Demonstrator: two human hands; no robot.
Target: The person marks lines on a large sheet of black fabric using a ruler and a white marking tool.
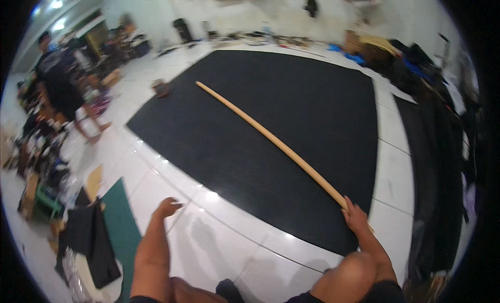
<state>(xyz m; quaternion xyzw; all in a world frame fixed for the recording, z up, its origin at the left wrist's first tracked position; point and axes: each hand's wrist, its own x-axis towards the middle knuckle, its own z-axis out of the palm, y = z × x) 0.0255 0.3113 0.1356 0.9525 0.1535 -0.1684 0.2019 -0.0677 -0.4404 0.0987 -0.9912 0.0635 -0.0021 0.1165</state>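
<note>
A large sheet of black material (291,105) lies spread flat on the floor before me. Diagonally across it rests a long, round tan pole (281,145), running from far left to near right; whether it is hollow I cannot tell. My right hand (355,217) is closed around the pole near its close end, by the sheet's near right corner. Held above the white tiles left of the sheet, my left hand (167,206) is empty, its fingers loosely bent and a little apart.
A person (60,87) stands at the left beside heaped goods. Near left lie a green sheet (121,214) and folded black cloth (96,240). A small brown object (161,88) sits at the sheet's far left edge. Dark material (435,188) lines the right side.
</note>
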